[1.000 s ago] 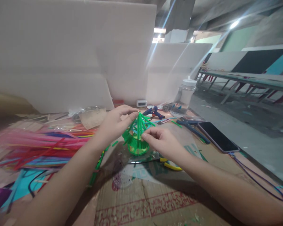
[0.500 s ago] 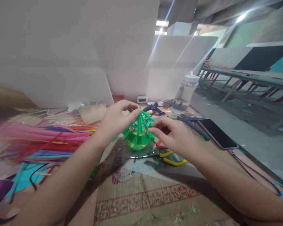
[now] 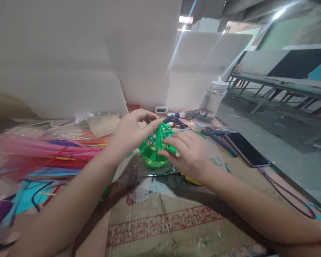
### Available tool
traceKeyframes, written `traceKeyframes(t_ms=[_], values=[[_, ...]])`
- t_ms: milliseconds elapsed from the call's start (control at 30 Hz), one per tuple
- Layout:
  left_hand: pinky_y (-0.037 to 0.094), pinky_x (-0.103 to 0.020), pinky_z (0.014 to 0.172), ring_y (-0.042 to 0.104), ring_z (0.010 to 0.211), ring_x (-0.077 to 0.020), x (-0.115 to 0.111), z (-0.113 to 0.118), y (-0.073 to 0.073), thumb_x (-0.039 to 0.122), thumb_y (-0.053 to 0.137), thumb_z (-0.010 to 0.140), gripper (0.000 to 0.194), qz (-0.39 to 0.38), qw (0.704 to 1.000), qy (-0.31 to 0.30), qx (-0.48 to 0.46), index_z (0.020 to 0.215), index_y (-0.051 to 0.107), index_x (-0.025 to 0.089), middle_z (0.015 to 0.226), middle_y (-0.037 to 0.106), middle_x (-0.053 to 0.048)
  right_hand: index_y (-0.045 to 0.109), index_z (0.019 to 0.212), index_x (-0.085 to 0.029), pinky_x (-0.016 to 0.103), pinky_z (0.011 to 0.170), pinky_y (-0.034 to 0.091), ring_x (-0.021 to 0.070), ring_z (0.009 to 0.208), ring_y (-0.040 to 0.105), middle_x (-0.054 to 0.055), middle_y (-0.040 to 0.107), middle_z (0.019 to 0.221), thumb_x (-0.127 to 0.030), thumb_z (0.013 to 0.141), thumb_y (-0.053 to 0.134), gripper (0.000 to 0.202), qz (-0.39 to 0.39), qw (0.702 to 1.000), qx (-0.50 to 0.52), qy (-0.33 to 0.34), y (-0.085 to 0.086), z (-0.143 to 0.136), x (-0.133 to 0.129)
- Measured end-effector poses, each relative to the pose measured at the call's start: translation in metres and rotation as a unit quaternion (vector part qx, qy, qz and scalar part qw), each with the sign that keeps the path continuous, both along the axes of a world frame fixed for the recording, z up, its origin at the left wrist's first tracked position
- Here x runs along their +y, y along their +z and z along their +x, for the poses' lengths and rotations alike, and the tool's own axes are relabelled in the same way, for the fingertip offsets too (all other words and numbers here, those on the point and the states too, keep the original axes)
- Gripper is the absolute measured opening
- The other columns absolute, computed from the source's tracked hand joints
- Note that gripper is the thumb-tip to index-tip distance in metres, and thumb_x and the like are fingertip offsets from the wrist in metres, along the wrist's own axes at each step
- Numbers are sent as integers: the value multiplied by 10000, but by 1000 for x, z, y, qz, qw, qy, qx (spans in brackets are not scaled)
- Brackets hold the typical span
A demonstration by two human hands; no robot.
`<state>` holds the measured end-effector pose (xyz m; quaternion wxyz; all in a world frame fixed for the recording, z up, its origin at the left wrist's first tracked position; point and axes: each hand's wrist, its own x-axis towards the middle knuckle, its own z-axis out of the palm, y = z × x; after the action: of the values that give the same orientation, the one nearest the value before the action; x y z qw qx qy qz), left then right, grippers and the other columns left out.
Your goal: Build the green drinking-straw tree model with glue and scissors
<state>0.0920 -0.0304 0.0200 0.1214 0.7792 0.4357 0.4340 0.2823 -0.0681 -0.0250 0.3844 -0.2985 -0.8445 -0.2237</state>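
Note:
A small green structure of fuzzy stems, with a round base and strands gathered to a peak, stands at the middle of the work surface. My left hand pinches its top from the left, thumb and fingers together at the peak. My right hand is at its right side, thumb and fingers around the strands at the lower front. The yellow handle of a tool shows partly under my right hand.
Pink, red and blue stems lie at left. Behind are a glue gun, a small white device and a clear bottle. Blue-handled pliers and a phone lie at right. Printed cardboard is in front.
My right hand has moved left onto the green structure's strands and now covers most of the yellow-handled tool. My left hand stays at the peak. The view has shifted slightly.

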Motion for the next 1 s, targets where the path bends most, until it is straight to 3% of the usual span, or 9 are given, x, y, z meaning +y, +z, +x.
traceKeyframes(t_ms=[233,567,867,1000], values=[[506,-290,834,669,902,-191,0,0,0,390,620,865,229,7,1000,1,2,935,730,200,940,746,-31,633,942,-149,355,713,459,218,816,612,75,706,855,-263,914,616,119,-20,1000,-4,0,-1,0,-3],[503,-293,847,670,908,-187,1,0,-1,368,616,872,209,11,1000,1,8,941,728,206,951,746,-22,633,902,-156,336,660,424,184,730,563,54,700,807,-172,919,594,46,34,999,-29,15,-5,1,-5],[502,-289,816,672,903,-190,0,0,0,362,621,863,209,2,1000,2,3,940,731,203,946,751,-26,665,927,-128,339,634,415,191,712,536,63,702,804,-138,939,536,130,64,993,-98,9,-1,1,-6],[498,-298,851,668,918,-192,0,-1,0,379,615,872,219,5,1000,-5,3,936,728,202,955,747,-30,661,957,-134,338,619,420,186,689,543,54,705,789,-189,909,614,86,75,993,-83,45,0,5,-7]])
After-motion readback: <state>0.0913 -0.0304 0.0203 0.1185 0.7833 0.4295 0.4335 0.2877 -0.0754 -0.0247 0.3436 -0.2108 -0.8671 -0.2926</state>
